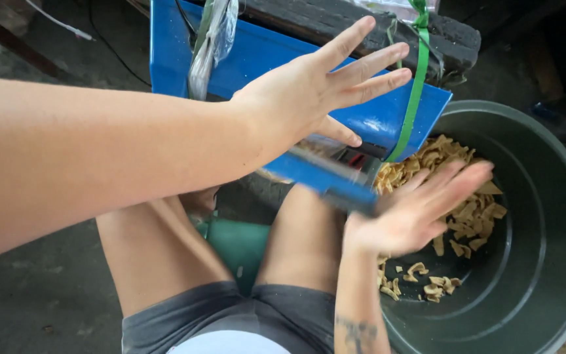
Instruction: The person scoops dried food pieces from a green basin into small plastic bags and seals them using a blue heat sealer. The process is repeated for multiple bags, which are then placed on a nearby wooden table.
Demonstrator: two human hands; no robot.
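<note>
The left hand [309, 88] is held flat in the air with its fingers straight and spread, so its grip is fully open and it has hold of nothing. It hangs in front of the blue metal chute [263, 59], which slopes down from the upper left toward the tub; whether the palm touches the chute cannot be told.

The right hand [420, 206] is likewise open, fingers extended and close together, and somewhat blurred. Its grip is empty. It sits at the lower end of the chute, above the near rim of the tub, with its fingertips over the pile of chips.

The dark green round tub [545, 216] stands on the floor at the right. Inside it lies a heap of small tan chips [470, 216], piled directly under the mouth of the chute, with a few loose pieces scattered lower in the tub.

A green strap [417, 85] runs down across the chute's right end. A clear plastic bag [212, 39] hangs over the chute's upper left part. A dark block [361, 23] rests on top of the chute.

The person is seated, bare knees either side of a green stool [237, 246], wearing grey shorts [230, 318].
</note>
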